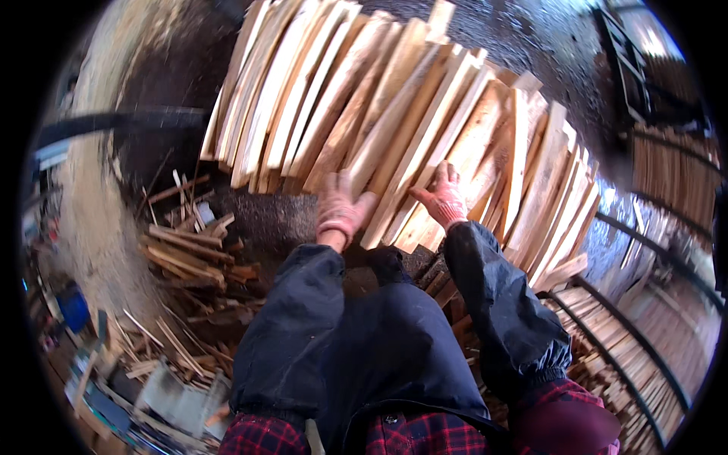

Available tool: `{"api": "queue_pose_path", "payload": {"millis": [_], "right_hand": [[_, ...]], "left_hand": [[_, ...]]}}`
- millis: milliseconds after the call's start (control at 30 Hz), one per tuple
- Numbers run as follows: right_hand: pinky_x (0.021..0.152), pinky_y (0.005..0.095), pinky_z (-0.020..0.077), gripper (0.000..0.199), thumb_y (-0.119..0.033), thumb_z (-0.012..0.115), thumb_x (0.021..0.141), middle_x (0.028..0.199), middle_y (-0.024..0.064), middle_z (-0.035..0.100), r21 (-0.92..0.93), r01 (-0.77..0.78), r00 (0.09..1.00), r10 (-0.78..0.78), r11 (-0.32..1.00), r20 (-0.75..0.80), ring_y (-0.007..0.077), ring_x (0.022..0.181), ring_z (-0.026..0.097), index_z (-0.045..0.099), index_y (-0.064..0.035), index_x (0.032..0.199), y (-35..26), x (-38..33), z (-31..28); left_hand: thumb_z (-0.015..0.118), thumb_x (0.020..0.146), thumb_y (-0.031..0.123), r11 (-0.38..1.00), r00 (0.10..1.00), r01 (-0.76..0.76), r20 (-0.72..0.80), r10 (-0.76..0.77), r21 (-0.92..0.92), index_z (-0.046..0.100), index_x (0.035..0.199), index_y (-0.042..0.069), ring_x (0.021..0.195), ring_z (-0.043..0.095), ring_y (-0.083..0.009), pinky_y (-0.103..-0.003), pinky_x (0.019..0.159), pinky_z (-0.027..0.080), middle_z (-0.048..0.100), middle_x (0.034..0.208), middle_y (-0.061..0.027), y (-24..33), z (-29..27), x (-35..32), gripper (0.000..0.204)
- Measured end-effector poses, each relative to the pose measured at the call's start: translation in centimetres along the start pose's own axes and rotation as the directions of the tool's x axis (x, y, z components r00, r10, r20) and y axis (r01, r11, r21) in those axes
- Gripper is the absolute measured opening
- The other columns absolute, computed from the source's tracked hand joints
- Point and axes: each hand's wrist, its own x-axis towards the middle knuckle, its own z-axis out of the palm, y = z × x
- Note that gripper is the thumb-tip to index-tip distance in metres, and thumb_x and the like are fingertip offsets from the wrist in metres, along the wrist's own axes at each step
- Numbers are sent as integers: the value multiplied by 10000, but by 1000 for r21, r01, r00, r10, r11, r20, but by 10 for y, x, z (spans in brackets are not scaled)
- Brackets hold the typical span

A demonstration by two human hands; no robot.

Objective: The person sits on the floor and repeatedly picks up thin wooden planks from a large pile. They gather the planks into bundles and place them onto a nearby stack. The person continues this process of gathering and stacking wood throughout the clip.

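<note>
A fanned stack of pale wooden planks (356,91) leans in front of me. My left hand (341,208), in a pink work glove, rests flat against the lower ends of the planks near the middle. My right hand (444,196), also pink-gloved, presses its spread fingers on a plank (425,163) just to the right. Neither hand is closed around a plank. Dark blue sleeve covers run over both forearms, above red plaid cuffs.
A heap of wood scraps and splinters (189,254) lies on the ground at left, with a sawdust pile (98,189) behind it. More stacked planks (629,356) sit in metal frames at right. A blue container (73,307) stands far left.
</note>
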Motion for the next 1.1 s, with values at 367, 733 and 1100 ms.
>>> {"api": "queue_pose_path", "payload": {"millis": [367,733,1100], "right_hand": [[872,319,445,599,-328,620,922,1193,95,625,338,-366,906,251,867,340,178,1046,563,418,-72,1424,-14,-32,31],[588,311,462,261,-295,628,908,816,1,569,-135,-151,782,202,979,590,156,708,544,640,-98,1078,-73,-125,136],[1040,321,398,560,-279,679,874,1296,165,604,-22,433,285,-114,901,952,247,1212,553,542,18,1329,-369,-426,401]], "left_hand": [[539,907,474,958,985,-128,83,154,-257,571,1240,13,1121,591,-379,-457,947,471,587,1250,-218,-87,33,-97,570],[535,924,502,489,861,458,234,-452,-743,610,1217,18,1095,583,-388,-482,902,472,623,1173,-202,-429,74,-364,570],[573,819,554,-66,494,563,399,-773,-824,625,1248,18,1163,587,-354,-380,997,435,632,1234,-214,-599,170,-541,689]]}}
